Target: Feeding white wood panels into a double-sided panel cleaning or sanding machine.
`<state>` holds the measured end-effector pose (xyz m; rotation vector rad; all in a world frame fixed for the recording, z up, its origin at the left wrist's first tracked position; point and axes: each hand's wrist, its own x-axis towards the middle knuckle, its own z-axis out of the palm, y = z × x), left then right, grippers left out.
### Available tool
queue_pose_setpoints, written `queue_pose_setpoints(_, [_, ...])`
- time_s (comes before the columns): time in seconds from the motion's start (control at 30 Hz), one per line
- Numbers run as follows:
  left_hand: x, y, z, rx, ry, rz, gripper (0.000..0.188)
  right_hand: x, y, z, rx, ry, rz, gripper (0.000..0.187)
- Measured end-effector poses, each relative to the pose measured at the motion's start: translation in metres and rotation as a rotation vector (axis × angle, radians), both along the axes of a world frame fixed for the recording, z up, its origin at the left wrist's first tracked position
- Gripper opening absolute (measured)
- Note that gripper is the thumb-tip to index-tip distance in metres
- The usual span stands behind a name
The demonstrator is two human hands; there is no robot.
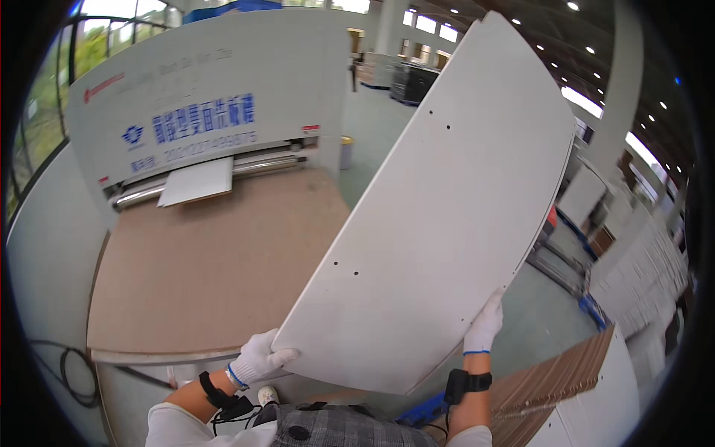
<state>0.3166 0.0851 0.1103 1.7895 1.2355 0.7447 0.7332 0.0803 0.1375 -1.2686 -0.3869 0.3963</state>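
Both gloved hands, left (pixel 257 359) and right (pixel 484 326), clamp a tilted white panel (pixel 439 216) above the brown surface (pixel 208 261), mid-carry.

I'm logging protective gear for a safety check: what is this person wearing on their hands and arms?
Both the left hand and the right hand wear white knit gloves with blue-edged cuffs. Each forearm carries a black strap with a small black device; a thin black cable runs from the left one. White sleeves cover the upper arms at the lower edge.
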Motion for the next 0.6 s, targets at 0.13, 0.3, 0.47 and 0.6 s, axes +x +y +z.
queue_pose_setpoints(0.13, [-0.063,-0.039,-0.021,-0.339,-0.142,0.115,0.056,-0.074,0.032,0.003,-0.240,-0.249,0.111,0.057])
queue_pose_setpoints(0.3, [-0.150,-0.065,-0.052,-0.324,-0.156,0.318,0.058,-0.175,0.101,-0.023,-0.508,-0.462,0.315,0.057])
queue_pose_setpoints(0.47, [-0.222,-0.080,-0.065,-0.416,-0.202,0.487,0.058,-0.289,0.148,-0.038,-0.611,-0.516,0.533,0.055])
queue_pose_setpoints(0.6, [-0.260,-0.090,-0.069,-0.472,-0.246,0.612,0.056,-0.360,0.173,-0.044,-0.725,-0.591,0.677,0.055])
